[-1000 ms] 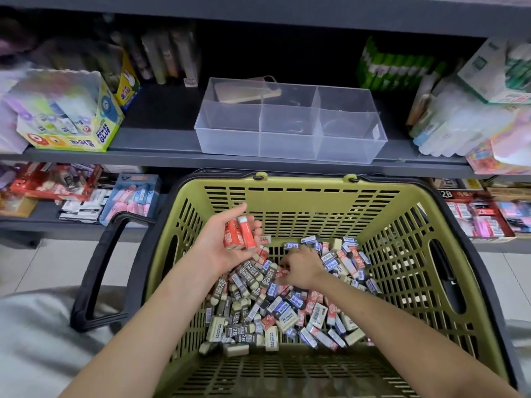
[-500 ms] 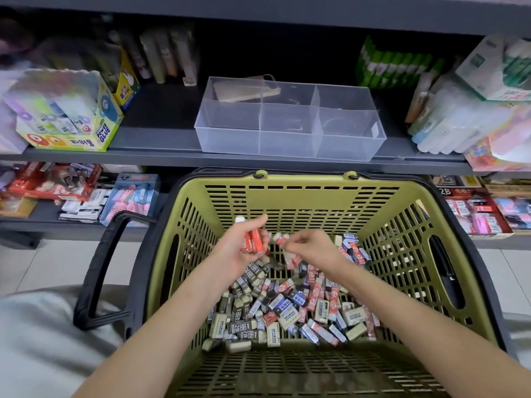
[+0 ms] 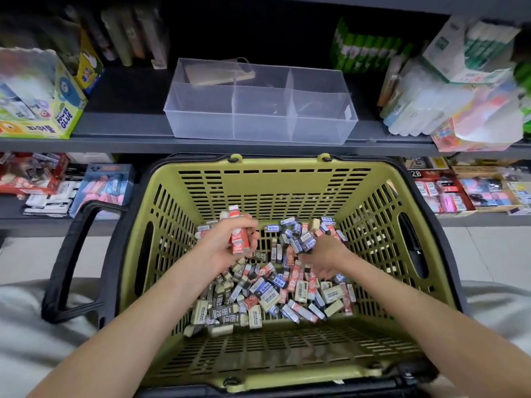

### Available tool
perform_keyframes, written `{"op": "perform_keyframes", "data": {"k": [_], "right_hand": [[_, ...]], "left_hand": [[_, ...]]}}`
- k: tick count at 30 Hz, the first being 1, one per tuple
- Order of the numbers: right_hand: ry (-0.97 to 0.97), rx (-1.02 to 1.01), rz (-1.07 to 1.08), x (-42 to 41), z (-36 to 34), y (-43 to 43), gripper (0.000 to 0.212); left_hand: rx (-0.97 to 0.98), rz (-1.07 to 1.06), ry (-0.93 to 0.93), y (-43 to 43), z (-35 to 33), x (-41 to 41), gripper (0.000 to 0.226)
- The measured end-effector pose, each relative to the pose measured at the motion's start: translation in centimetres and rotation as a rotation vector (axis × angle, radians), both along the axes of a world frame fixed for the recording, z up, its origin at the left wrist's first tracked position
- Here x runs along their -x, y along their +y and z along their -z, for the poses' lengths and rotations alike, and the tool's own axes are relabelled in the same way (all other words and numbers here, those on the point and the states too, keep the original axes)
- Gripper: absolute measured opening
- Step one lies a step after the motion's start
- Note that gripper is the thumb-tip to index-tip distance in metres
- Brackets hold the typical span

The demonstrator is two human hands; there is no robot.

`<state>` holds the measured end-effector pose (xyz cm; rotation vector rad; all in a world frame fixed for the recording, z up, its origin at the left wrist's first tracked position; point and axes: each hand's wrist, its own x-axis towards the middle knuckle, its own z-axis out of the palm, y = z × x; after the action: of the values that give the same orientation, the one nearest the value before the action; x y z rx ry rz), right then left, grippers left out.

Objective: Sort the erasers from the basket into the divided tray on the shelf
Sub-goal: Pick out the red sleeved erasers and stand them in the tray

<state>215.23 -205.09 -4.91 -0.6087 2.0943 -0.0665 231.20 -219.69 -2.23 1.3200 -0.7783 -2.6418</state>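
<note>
Everything here is told from the green basket (image 3: 258, 191). The pile of erasers (image 3: 273, 294) lies on the basket's floor, mostly in the middle and toward the far wall. Red, blue, black and cream ones are all mixed up.

The left hand (image 3: 218, 251) is inside the basket, above the left side of the pile. Its fingers are curled round a small bunch of red erasers (image 3: 240, 244). The right hand (image 3: 326, 255) is inside the basket too, on the right side, with its fingers down among the blue ones. I cannot tell if it holds any.

The clear divided tray (image 3: 258, 130) sits on the shelf (image 3: 120, 145), just past the basket's far wall and higher up.

I think the step now is picking out one colour. To do it well, the right hand should look for red ones only and pass them over. The bunch should stay small, because the erasers are smooth and one could slip back into the pile. Then the left hand should lift them over the basket's far wall and put them all in one part of the tray, not spread them about.
</note>
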Motion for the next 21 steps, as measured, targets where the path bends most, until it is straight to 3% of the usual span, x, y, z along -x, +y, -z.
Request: {"op": "perform_keyframes", "data": {"k": [3, 8, 15, 19, 21], "right_hand": [[0.244, -0.213, -0.177, -1.1, 3.0, 2.0, 0.055], [0.280, 0.027, -0.045, -3.2, 5.4, 2.3, 0.059], [0.271, 0.118, 0.115, -4.0, 7.0, 1.7, 0.056], [0.290, 0.173, -0.132, -3.9, 7.4, 1.5, 0.031], [0.305, 0.170, -0.151, -4.2, 7.6, 1.0, 0.039]], "left_hand": [[0.081, 0.044, 0.004, -0.2, -0.1, 0.0, 0.040], [0.114, 0.048, 0.026, -0.3, 0.1, -0.1, 0.039], [0.142, 0.034, 0.091, -0.5, -0.4, 0.3, 0.035], [0.144, 0.017, 0.109, -0.5, -0.7, 0.2, 0.040], [0.140, 0.006, 0.106, -0.6, -0.8, 0.2, 0.041]]}}
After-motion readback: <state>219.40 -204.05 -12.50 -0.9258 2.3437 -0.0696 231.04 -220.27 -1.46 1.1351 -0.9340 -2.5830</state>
